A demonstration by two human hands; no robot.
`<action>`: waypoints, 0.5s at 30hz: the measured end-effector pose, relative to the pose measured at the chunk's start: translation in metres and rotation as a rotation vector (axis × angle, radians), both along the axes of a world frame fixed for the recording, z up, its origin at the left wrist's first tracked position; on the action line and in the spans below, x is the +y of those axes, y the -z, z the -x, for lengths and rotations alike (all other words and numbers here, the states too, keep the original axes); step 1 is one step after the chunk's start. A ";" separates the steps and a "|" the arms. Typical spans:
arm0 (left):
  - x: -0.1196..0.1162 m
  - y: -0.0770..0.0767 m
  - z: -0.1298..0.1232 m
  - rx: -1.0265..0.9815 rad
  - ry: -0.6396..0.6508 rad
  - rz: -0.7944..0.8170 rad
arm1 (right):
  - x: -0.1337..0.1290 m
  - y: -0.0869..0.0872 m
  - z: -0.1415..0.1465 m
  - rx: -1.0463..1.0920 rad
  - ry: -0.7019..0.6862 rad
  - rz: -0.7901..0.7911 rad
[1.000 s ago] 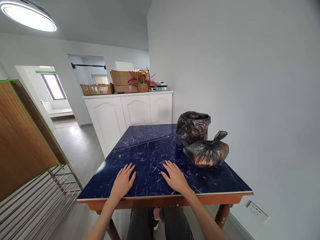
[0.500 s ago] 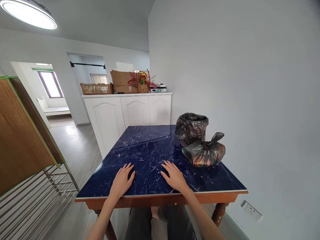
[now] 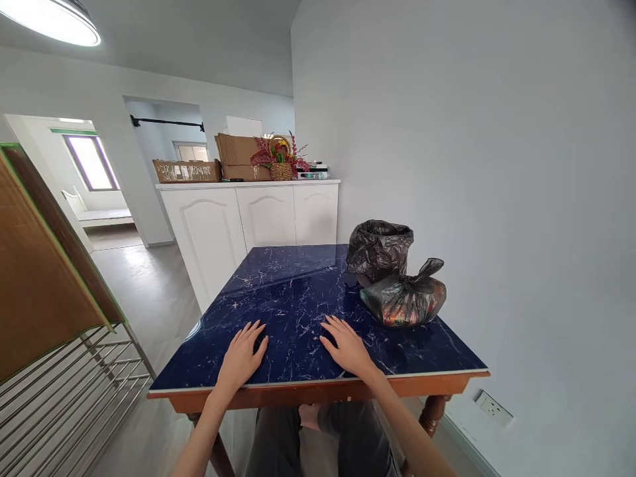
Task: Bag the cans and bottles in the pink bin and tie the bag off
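Observation:
My left hand point(image 3: 243, 354) lies flat, palm down, on the near left part of a dark blue marble-patterned table point(image 3: 278, 298). To its right, my right hand point(image 3: 345, 346) rests the same way, fingers stretched out; both hold nothing. Beyond my right hand sits a knotted black plastic bag point(image 3: 405, 298), with orange and red contents showing faintly through it. Just behind that bag stands a second black plastic bag point(image 3: 380, 252), its mouth open at the top. What is inside the second bag is hidden.
A white cabinet point(image 3: 209, 218) beyond the table carries cardboard boxes point(image 3: 243, 156) and a wicker flower basket point(image 3: 281, 171). The wall point(image 3: 447, 165) runs along the right, with a socket point(image 3: 493, 407) low down. A metal rack point(image 3: 74, 391) with a brown panel stands at left.
The view has shifted slightly, so everything sits a little higher and further left in the picture. My hands have stayed flat on the table, and the bags have not moved.

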State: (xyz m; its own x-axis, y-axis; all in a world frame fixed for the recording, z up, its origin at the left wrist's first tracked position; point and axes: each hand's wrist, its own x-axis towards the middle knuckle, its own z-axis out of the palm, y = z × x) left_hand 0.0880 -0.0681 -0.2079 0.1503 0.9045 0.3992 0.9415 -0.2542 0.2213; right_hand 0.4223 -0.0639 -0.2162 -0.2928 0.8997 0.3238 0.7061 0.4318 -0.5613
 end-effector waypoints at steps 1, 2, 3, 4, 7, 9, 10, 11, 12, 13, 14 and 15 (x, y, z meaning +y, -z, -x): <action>0.000 0.000 0.000 -0.002 0.003 -0.002 | -0.001 0.000 0.000 0.015 -0.002 -0.015; 0.000 0.000 0.000 -0.004 0.005 -0.004 | -0.002 -0.001 -0.001 0.031 -0.004 -0.032; 0.000 0.000 0.000 -0.008 0.008 -0.007 | -0.003 -0.002 -0.002 0.048 -0.006 -0.050; 0.000 0.001 0.000 -0.012 0.011 -0.010 | -0.005 -0.004 -0.005 0.063 -0.006 -0.066; 0.000 0.002 0.001 -0.026 0.018 -0.019 | -0.013 -0.013 -0.028 0.181 0.080 -0.224; 0.000 0.003 0.001 -0.031 0.022 -0.024 | -0.014 -0.022 -0.057 0.326 0.281 -0.460; 0.000 0.003 0.001 -0.032 0.024 -0.025 | -0.011 -0.026 -0.075 0.372 0.431 -0.570; 0.000 0.003 0.001 -0.031 0.025 -0.025 | -0.007 -0.031 -0.096 0.385 0.579 -0.644; -0.001 0.003 0.001 -0.030 0.025 -0.025 | 0.000 -0.037 -0.117 0.373 0.708 -0.677; -0.001 0.003 0.001 -0.028 0.026 -0.024 | 0.009 -0.042 -0.137 0.339 0.811 -0.663; -0.001 0.003 0.002 -0.026 0.026 -0.023 | 0.019 -0.048 -0.156 0.272 0.869 -0.608; -0.001 0.002 0.002 -0.025 0.027 -0.022 | 0.029 -0.053 -0.172 0.245 0.876 -0.573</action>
